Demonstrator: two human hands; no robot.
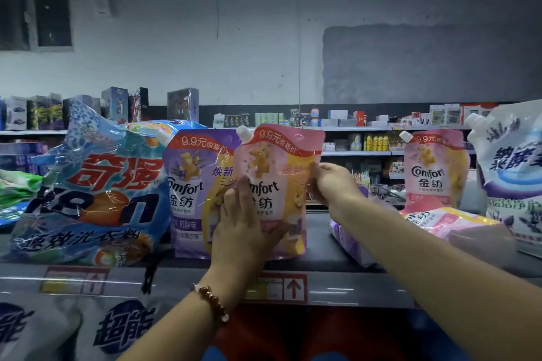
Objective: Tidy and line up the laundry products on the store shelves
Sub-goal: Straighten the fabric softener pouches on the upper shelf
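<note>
Both hands hold the pink pouch [275, 184] upright mid-frame on the shelf [337, 243]: left hand [243, 228] flat against its front, right hand [331, 184] pinching its edge. Three pink pouches, perhaps two purple.

Left grip [245, 220] flat, fingers straight; right grip [331, 182] pinching, forearms outstretched.

The dark top shelf [322, 246] carries, from left to right, a blue washing powder bag [88, 193], an upright purple Comfort pouch [190, 190] and a pink Comfort pouch [278, 184] just beside it. Further right lie a flat purple pouch [349, 240] and a flat pink pouch [448, 223], with another pink pouch [434, 170] and a white lavender pouch [513, 173] standing behind.
</note>
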